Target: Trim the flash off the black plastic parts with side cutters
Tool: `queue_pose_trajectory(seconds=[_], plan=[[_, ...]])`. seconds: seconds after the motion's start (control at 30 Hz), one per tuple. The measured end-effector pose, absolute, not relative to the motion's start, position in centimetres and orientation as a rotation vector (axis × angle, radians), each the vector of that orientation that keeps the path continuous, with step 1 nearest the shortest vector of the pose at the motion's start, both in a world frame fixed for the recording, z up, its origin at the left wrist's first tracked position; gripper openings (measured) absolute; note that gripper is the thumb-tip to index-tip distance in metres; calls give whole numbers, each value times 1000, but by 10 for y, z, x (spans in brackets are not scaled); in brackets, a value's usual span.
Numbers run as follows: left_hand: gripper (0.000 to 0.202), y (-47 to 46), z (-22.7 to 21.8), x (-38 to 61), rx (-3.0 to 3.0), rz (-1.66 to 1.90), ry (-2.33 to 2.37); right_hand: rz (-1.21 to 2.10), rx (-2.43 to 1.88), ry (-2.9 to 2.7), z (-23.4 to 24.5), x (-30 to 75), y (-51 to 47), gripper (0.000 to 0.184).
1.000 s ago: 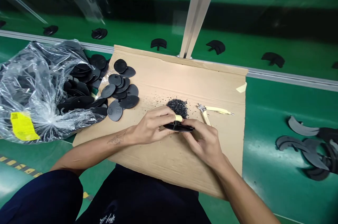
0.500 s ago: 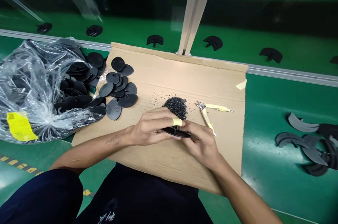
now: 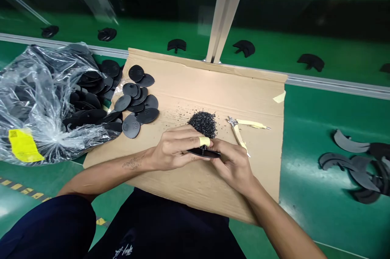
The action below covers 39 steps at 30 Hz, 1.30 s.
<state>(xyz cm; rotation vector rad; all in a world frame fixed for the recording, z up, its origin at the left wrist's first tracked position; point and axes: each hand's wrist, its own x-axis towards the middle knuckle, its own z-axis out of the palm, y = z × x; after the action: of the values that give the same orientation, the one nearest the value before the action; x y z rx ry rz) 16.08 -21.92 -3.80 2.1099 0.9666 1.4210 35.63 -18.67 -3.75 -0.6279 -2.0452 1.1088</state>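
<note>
The work looks partway through: one black disc [image 3: 202,153] is in hand, held above the cardboard [image 3: 219,100], between its middle and its near edge. The left hand [image 3: 175,147] pinches it from the left, a finger wrapped in yellow tape [image 3: 204,141] over the top; the right hand [image 3: 233,163] grips its right rim between thumb and fingers. A small stub seems to stand up from the disc beneath the taped finger, though the fingers cover too much to be sure, so I cannot tell whether this piece is finished.

The heap of black scraps [image 3: 202,124] near the middle of the cardboard suggests that a good many pieces are already done. The cutters [image 3: 237,134] lie unheld with handles spread, between the scraps and the right edge. Loose discs [image 3: 148,116] overlap along the left edge, and more discs [image 3: 91,116] fill the plastic bag [image 3: 36,100] just beyond it. Plenty probably remains, but which discs are finished does not show.
</note>
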Motion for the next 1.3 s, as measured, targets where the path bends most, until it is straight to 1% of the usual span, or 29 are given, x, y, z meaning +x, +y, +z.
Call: queue_pose_trajectory(seconds=[0.17, 0.3, 0.47, 0.63, 0.73, 0.87, 0.97, 1.0, 1.07, 1.1, 1.17, 1.2, 1.27, 1.3], plan=[[26, -220, -38, 161, 2097, 1403, 989, 1102, -665, -2070, -37, 358, -186, 14], [27, -221, -36, 161, 2106, 1415, 1016, 1121, -635, -2061, -37, 358, -186, 18], [30, -219, -36, 161, 2106, 1341, 973, 1087, -680, -2080, -37, 359, -186, 14], [23, -221, -37, 163, 2060, 1409, 1012, 1103, -659, -2087, -36, 359, -184, 14], [19, -221, -35, 163, 2081, 1392, 995, 1093, -650, -2083, -38, 359, -185, 15], [26, -218, -34, 163, 2084, 1338, 1013, 1089, -672, -2071, -37, 359, -186, 13], [26, -217, -35, 162, 2057, 1320, 1016, 1104, -655, -2116, -32, 365, -179, 8], [25, -217, -36, 161, 2052, 1322, 1007, 1076, -657, -2163, -30, 369, -174, 9], [26, -216, -38, 159, 2051, 1328, 1007, 926, -729, -2299, -29, 381, -161, 22], [26, -216, -39, 158, 2051, 1340, 1022, 765, -844, -2371, -29, 387, -154, 30], [25, -215, -40, 156, 2044, 1371, 1075, 432, -1148, -2478, -33, 400, -141, 51], [24, -215, -40, 156, 2039, 1387, 1097, 333, -1247, -2519, -36, 405, -137, 58], [21, -214, -41, 154, 2037, 1405, 1120, 216, -1339, -2572, -42, 411, -133, 64], [19, -213, -41, 153, 2040, 1400, 1123, 187, -1351, -2585, -44, 413, -133, 62]])
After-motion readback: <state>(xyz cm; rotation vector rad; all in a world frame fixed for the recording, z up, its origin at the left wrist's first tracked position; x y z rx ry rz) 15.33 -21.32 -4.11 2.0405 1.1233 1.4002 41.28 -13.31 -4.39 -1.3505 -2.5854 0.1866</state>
